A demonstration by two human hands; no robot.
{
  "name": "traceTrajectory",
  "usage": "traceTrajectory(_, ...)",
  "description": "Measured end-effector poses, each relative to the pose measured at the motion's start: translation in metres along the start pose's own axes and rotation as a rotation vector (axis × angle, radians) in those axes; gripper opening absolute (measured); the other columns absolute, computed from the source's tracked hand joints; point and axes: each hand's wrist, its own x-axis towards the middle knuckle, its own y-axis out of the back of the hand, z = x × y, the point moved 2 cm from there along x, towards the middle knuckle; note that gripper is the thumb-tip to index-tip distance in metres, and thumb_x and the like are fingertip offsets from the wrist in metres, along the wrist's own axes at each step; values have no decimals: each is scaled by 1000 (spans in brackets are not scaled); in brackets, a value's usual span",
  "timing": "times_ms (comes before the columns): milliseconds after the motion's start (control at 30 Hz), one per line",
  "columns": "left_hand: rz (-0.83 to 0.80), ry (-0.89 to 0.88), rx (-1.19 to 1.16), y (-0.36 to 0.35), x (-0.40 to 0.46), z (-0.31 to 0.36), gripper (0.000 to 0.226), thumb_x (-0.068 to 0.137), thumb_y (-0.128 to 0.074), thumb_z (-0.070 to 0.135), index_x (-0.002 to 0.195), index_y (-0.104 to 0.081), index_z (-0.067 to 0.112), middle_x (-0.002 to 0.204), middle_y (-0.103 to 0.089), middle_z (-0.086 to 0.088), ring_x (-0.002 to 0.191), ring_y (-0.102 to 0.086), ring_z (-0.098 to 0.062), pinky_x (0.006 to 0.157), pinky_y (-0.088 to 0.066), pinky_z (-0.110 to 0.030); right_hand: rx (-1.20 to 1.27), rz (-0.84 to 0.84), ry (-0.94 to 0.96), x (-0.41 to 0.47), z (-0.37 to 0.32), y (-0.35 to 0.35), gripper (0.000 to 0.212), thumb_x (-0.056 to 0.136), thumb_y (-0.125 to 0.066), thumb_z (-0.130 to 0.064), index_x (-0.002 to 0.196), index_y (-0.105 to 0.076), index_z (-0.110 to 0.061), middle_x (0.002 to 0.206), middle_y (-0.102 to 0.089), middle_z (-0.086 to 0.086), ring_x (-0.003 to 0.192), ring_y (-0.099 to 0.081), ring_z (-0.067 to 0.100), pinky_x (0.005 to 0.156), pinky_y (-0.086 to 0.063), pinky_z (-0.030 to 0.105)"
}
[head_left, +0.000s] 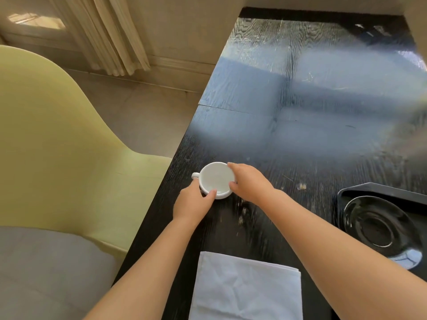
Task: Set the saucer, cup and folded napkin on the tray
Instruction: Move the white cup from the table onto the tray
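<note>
A white cup (216, 177) stands upright on the dark wooden table (288, 139), near its left edge, handle pointing left. My left hand (193, 203) grips the cup's near side and my right hand (248, 181) grips its right rim. A black saucer (379, 227) lies on the black tray (383, 189) at the right edge of the view. A folded white napkin (245, 287) lies flat on the table close to me, between my forearms.
A pale yellow chair (57, 139) with a grey seat cushion stands left of the table. Curtains and a wall skirting are at the back left. Window light glares on the table's far half.
</note>
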Motion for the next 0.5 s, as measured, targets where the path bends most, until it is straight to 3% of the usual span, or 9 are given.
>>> traceTrajectory(67, -75, 102, -329, -6, 0, -1, 44, 88, -59, 22, 129, -45, 18, 110, -64, -8, 90, -65, -19, 77, -57, -35, 55, 50, -26, -3, -1, -1, 41, 84, -54, -12, 124, -46, -5, 118, -59, 17, 103, -55, 32, 83, -49, 42)
traceTrajectory(167, -140, 228, -655, -12, -3, 1, 53, 90, -53, 6, 138, -37, 24, 111, -58, -8, 83, -68, -16, 60, -57, -25, 159, 114, -84, -12, 1, -4, 33, 81, -57, -10, 113, -51, -6, 105, -62, 15, 89, -57, 30, 74, -51, 41)
traceTrajectory(333, -180, 223, -653, -16, -13, 11, 53, 88, -52, 1, 135, -44, 26, 118, -57, -8, 93, -66, -26, 54, -56, -19, 515, 198, -266, -39, 16, -8, 18, 86, -54, -8, 103, -50, -13, 98, -66, 10, 79, -63, 26, 71, -58, 46)
traceTrajectory(400, -226, 197, -616, -17, -23, 20, 53, 88, -52, 1, 134, -44, 28, 107, -59, -3, 88, -67, -22, 50, -54, -16, 649, 231, -321, -57, 28, -8, 19, 87, -54, -10, 103, -50, -18, 96, -65, 6, 75, -63, 18, 65, -60, 39)
traceTrajectory(500, -339, 91, -501, -15, -41, 44, 55, 88, -53, 3, 134, -44, 31, 97, -61, 0, 84, -67, -17, 51, -54, -13, 796, 208, -353, -94, 45, 2, 36, 88, -55, -11, 120, -50, -25, 96, -62, -1, 79, -60, 9, 50, -56, 19)
